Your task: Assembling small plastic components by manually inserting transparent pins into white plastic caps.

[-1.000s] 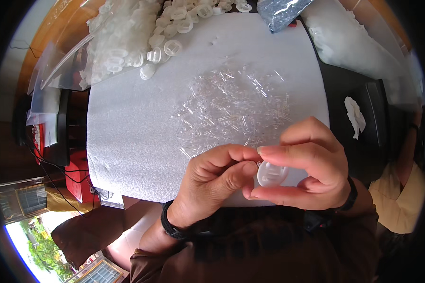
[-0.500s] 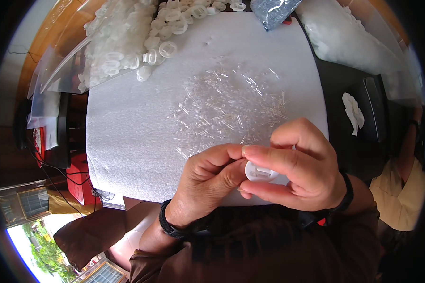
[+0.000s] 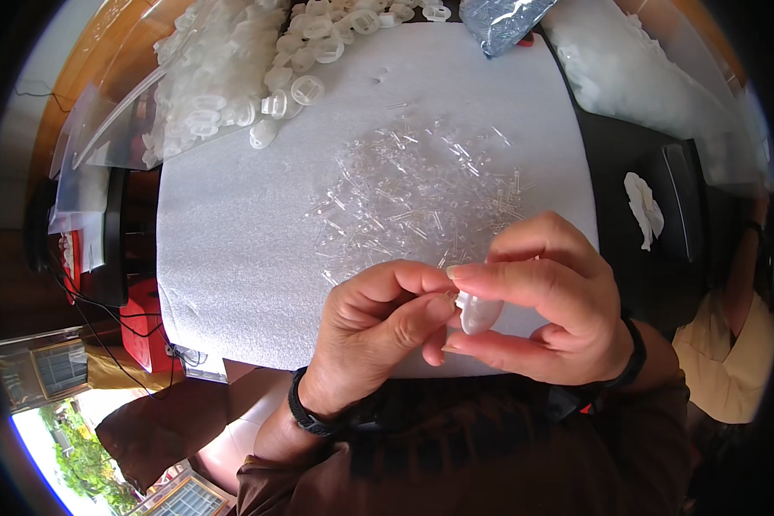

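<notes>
Hands (image 3: 456, 314) pinch white cap (image 3: 477, 314) over clear pins (image 3: 417, 193).

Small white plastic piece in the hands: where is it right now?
Head view, lower centre-right: the small white plastic piece is pinched between the right hand and the left hand, just below the scattered clear tubes on the white foam sheet.

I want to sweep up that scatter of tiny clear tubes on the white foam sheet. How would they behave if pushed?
The clear tubes look thin and light, so they would likely scatter. Being slender rods, they would probably roll. The foam sheet may grip them slightly.
</notes>
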Demonstrator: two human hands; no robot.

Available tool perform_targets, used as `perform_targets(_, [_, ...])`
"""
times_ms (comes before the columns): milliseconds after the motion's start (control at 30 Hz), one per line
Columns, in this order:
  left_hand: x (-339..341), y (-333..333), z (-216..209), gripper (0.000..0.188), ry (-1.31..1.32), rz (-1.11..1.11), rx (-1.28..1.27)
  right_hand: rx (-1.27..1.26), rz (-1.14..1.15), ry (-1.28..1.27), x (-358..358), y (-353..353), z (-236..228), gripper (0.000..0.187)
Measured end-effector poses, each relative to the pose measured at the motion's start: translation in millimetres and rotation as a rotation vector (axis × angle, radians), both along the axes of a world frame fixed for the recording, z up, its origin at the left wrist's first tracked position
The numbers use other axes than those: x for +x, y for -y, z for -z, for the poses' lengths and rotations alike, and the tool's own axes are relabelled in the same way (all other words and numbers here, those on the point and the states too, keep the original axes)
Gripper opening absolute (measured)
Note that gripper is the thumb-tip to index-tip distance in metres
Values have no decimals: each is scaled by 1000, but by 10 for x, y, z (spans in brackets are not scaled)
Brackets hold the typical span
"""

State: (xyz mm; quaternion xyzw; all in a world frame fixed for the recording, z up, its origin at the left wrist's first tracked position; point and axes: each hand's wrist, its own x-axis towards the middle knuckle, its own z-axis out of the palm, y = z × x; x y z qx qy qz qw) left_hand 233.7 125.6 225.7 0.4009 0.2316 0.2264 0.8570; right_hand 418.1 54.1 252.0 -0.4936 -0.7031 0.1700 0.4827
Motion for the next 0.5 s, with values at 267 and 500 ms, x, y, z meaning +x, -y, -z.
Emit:
perform_targets(267, [-68,24,-102,12,-66,-18,104,-72,-73,-128,2,10,38,46])
perform_targets(500, [-52,31,-173,12,-30,-29,175,-71,-100,-150,30,9,38,47])
